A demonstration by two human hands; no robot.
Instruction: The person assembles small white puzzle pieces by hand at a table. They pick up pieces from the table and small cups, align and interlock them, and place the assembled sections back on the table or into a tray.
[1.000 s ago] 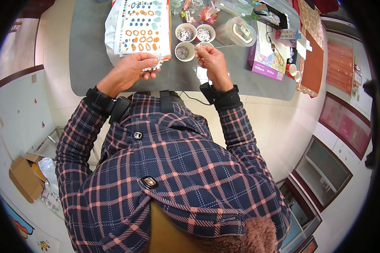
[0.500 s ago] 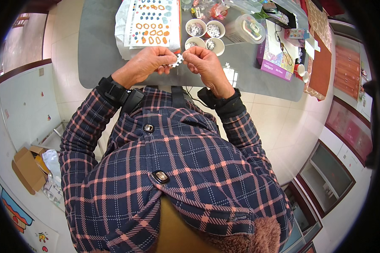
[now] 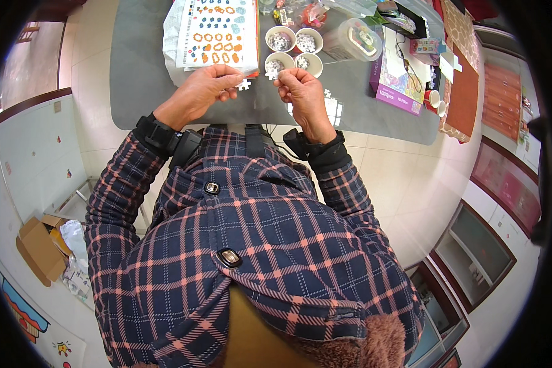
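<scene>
Over the near edge of the table, my left hand (image 3: pixel 203 92) pinches a white jigsaw puzzle piece (image 3: pixel 245 84) between thumb and fingers. Another white puzzle piece (image 3: pixel 272 76) sticks out from the closed fingertips of my right hand (image 3: pixel 305 98). A gap separates the two hands. Just beyond the right one, several paper cups (image 3: pixel 313 72) stand close together, with small puzzle pieces (image 3: pixel 280 42) inside. A printed sheet (image 3: pixel 189 46) with rows of orange and blue shapes lies under and beyond my left fingers.
A loose white piece (image 3: pixel 327 93) lies right of my right hand. Farther right are a clear plastic tub (image 3: pixel 356 40), a purple puzzle box (image 3: pixel 391 101) with glasses (image 3: pixel 405 55) on it, and stacked paper cups (image 3: pixel 434 99). The grey table (image 3: pixel 141 80) has a rounded near edge.
My hands were together at one cluster of white pieces. They have moved apart, the left one leftward and the right one slightly rightward, each with a piece in its fingers.
</scene>
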